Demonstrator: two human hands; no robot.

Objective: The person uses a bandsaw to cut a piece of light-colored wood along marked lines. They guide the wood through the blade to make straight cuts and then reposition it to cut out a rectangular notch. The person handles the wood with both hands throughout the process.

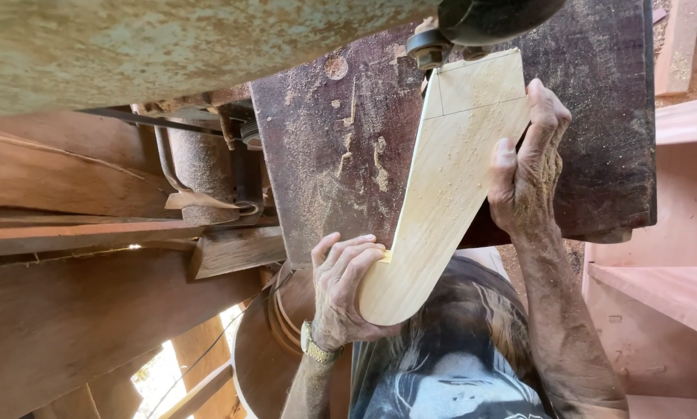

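A pale, curved wooden board (pixel 442 194) lies flat on the dark, sawdust-covered saw table (pixel 325 140). Its far end carries pencil lines and sits against the black blade guide (pixel 430 46) of the saw. My left hand (pixel 341 291), with a gold watch on the wrist, is closed around the board's rounded near end. My right hand (pixel 528 167) grips the board's right edge farther up, fingers curled over it and dusted with sawdust. The blade itself is hard to make out.
The worn greenish machine body (pixel 170 46) fills the top left. Rough wooden planks (pixel 77 233) and machine parts lie to the left below the table. Reddish wooden shelf pieces (pixel 667 287) stand at the right. My dark printed shirt (pixel 442 372) shows at the bottom.
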